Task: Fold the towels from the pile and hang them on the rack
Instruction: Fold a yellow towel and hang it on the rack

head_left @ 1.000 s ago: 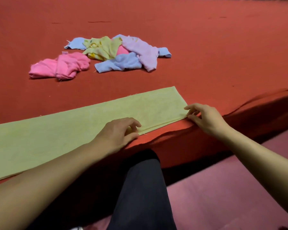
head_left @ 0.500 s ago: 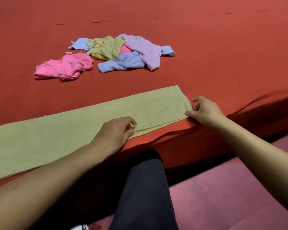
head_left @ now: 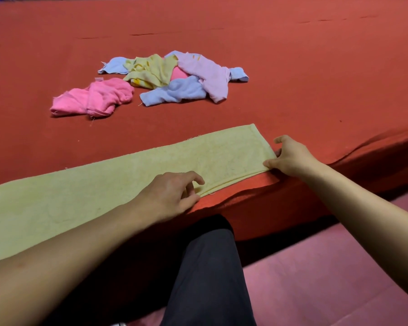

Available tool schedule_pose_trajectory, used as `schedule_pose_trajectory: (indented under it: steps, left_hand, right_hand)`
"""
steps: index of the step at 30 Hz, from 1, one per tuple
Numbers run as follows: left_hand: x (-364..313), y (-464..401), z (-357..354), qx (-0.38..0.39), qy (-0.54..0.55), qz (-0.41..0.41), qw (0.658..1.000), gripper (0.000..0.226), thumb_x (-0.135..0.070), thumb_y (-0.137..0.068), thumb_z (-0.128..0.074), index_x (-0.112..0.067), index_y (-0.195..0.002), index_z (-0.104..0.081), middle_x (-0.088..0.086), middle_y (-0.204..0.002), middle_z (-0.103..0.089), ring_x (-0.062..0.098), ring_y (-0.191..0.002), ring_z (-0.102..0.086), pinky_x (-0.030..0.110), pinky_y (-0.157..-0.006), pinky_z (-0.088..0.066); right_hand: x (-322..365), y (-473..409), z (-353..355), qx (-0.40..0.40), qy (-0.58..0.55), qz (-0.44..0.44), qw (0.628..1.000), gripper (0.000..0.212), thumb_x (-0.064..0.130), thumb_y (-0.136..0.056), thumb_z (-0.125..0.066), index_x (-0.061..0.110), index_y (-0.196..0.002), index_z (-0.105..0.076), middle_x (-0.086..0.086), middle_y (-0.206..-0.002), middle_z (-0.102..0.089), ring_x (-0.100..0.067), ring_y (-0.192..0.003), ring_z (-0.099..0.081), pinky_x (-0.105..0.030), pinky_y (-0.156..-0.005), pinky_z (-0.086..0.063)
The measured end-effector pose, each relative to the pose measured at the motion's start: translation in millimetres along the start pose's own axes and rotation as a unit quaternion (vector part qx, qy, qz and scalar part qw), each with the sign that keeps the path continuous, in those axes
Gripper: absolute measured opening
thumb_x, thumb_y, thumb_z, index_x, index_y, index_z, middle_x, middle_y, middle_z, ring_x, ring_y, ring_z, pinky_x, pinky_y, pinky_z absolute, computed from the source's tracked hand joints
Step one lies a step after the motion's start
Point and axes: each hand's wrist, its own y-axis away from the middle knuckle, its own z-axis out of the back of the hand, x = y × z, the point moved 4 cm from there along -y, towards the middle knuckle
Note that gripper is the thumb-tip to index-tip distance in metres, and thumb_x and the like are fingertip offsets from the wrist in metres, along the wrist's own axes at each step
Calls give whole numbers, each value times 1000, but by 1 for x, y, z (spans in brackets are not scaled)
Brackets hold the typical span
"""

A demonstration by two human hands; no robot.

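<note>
Towel, pale yellow terry, long and narrow [head_left: 118,191]: folded lengthwise into a strip and lying flat along the near edge of the red cloth-covered counter [head_left: 316,78], its doubled long edge towards you. Left hand [head_left: 172,196]: fingers curled, thumb and fingertips pinching the near doubled edge of the strip about midway along what shows. Right hand [head_left: 292,158]: at the strip's right end, thumb on the near corner; the thumb seems to pinch that corner against fingers hidden under it, and the forefinger is lifted clear. Step in hand, as I judge it: squaring the layers before the crosswise fold. To do it well, keep the two layers matched at the near edge while you draw the right end taut, so no ridge is trapped; then carry the right end over to the left end, which lies out of view past the frame, and match corners before you press the crease. Mind the counter's cloth, which ruckles just under the towel's edge and may drag with it. Pile of unfolded towels [head_left: 174,78]: blue, yellow, lilac and deep pink pieces heaped together well beyond the strip. Bright pink crumpled towel [head_left: 92,100]: just left of that heap, apart from it. Rack: not in view. Most of the task is yet to do.
</note>
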Motion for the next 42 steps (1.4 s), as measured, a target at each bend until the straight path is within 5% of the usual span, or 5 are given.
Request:
schedule_pose_trajectory:
  steps: [9, 15, 21, 33, 42]
  left_hand:
    - [-13, -148, 16, -68, 89, -2, 994, 21, -26, -91, -62, -27, -112, -62, -20, -89, -61, 10, -77, -58, 30, -84, -47]
    - [-32, -245, -20, 24, 49, -31, 998, 37, -33, -99, -54, -18, -132, -52, 2, -132, -60, 22, -118, -56, 27, -94, -41]
    - [-37, -284, -37, 77, 65, -38, 994, 36, -34, -93, -64, -20, -126, -56, -1, -113, -65, 17, -93, -61, 27, -82, -45]
    - [-28, -312, -23, 57, 234, -25, 970, 29, -18, -83, -78, -20, -111, -67, -11, -81, -63, -11, -59, -56, 5, -58, -42]
    - [-35, -318, -46, 21, 178, -18, 984, 30, -31, -76, -83, -27, -102, -67, -14, -82, -66, 0, -75, -59, 21, -68, -41]
  right_hand:
    - [3, 5, 4, 17, -41, -19, 999, 80, 23, -73, -82, 16, -142, -43, -1, -104, -64, -24, -101, -60, -27, -80, -41]
    - [0, 11, 3, 16, -127, -19, 992, 80, 14, -73, -81, 18, -142, -41, 4, -89, -60, -13, -73, -61, -27, -68, -48]
    - [-10, 6, 0, 34, -224, -61, 972, 64, 23, -85, -72, 15, -140, -40, 1, -92, -66, -21, -73, -71, -45, -83, -58]
    - [-34, -12, 32, 70, -274, -99, 954, 65, 6, -81, -77, 12, -138, -47, -6, -79, -71, -17, -64, -65, -27, -65, -53]
    - [-46, -24, 28, 24, -87, -60, 994, 68, 25, -75, -83, 23, -134, -50, 10, -82, -71, -8, -81, -66, -25, -74, -47]
